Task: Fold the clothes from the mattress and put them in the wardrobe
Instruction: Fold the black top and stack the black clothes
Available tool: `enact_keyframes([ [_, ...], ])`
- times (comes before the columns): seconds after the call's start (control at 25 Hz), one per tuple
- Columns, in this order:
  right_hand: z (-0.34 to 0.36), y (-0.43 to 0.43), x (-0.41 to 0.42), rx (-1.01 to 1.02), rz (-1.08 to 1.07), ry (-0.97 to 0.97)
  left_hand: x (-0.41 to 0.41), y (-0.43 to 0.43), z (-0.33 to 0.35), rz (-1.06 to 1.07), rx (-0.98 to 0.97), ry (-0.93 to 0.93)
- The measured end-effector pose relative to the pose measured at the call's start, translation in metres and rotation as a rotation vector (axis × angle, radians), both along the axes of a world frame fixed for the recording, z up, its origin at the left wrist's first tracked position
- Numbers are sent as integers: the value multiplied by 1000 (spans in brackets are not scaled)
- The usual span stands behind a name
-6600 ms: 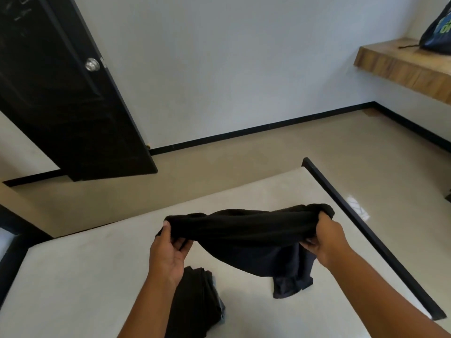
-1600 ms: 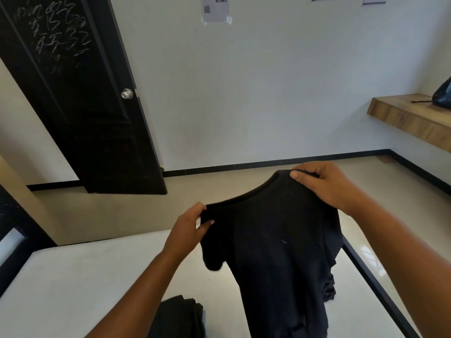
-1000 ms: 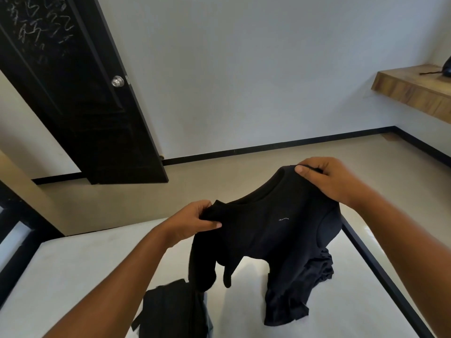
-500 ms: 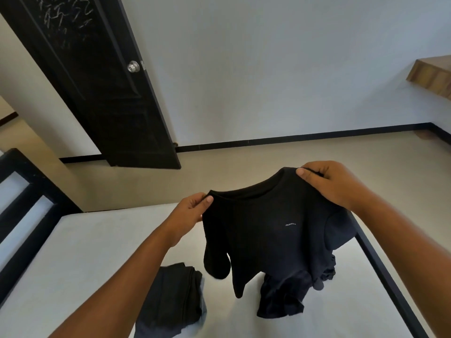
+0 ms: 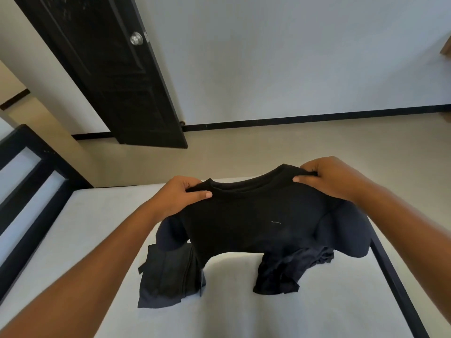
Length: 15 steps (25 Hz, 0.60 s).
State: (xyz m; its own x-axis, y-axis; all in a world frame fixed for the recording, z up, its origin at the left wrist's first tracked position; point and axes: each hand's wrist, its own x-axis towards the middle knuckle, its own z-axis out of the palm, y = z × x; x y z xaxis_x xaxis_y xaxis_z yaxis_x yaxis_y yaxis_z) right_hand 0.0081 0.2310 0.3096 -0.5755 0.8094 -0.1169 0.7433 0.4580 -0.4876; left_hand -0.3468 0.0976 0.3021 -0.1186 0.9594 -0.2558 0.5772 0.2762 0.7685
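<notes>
I hold a black T-shirt (image 5: 256, 223) spread out over the pale mattress (image 5: 92, 230). My left hand (image 5: 181, 195) pinches its left shoulder beside the collar. My right hand (image 5: 327, 179) grips the right shoulder. The shirt's lower part hangs low and bunches on the mattress under my right arm. A folded dark garment pile (image 5: 168, 276) lies on the mattress below my left hand, partly covered by the shirt's hem. The wardrobe is not in view.
A black bed frame rail (image 5: 395, 284) runs along the mattress's right edge, and the black headboard (image 5: 26, 196) stands at the left. A black door (image 5: 117, 76) hangs open against the white wall. Beige floor (image 5: 268, 147) lies beyond the mattress.
Both hands have come down with the shirt, bringing it from hanging in the air to low over the mattress, its sleeves spread wider. My view has tilted downward.
</notes>
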Motion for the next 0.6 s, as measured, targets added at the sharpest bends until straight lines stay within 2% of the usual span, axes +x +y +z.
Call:
enact_keyframes([
  [0.16, -18, 4, -21, 136, -46, -87, 20, -2, 7, -25, -22, -92],
  [0.24, -22, 0, -30, 100, -118, -135, 30, -2, 8, -16, -29, -105],
  [0.32, -23, -8, -45, 24, -194, -86, 42, -1, 9, 29, -9, -133],
  [0.44, -18, -28, -81, -188, -256, 173, 64, 1, 2, 72, 30, -208],
  [0.52, -9, -49, -109, -523, -354, 372, 78, 2, -3, 149, 72, -309],
  [0.6, -2, -65, -130, -827, -407, 467, 91, 2, -7, 200, 127, -335],
])
